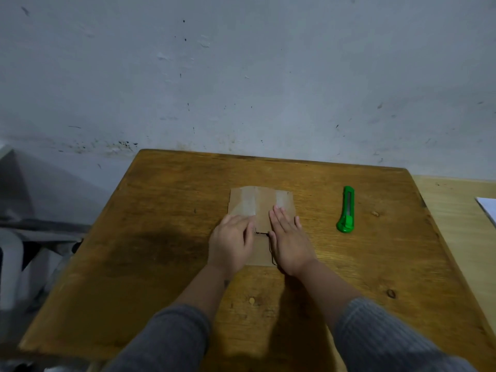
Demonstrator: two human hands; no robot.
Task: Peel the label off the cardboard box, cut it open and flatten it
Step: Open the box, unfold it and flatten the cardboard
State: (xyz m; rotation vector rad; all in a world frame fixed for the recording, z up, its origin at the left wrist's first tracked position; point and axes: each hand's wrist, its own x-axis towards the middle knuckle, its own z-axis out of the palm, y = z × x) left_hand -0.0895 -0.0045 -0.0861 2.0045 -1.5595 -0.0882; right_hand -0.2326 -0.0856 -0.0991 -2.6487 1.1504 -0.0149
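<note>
The brown cardboard box (259,204) lies flat in the middle of the wooden table (161,237), with shiny tape strips across its far part. Both my hands press down on it side by side. My left hand (233,241) lies palm down on its left half, fingers pointing right and away. My right hand (290,241) lies flat on its right half with straight fingers pointing away. Between my hands a cut edge of the cardboard shows. The near part of the box is hidden under my hands. A green utility knife (346,210) lies on the table to the right, apart from my hands.
A grey stained wall (241,76) stands right behind the table. A lighter wooden surface (456,210) adjoins at the right, with a white sheet (488,208) at the frame's edge. Grey and white objects (16,264) sit low at the left, beyond the table's edge.
</note>
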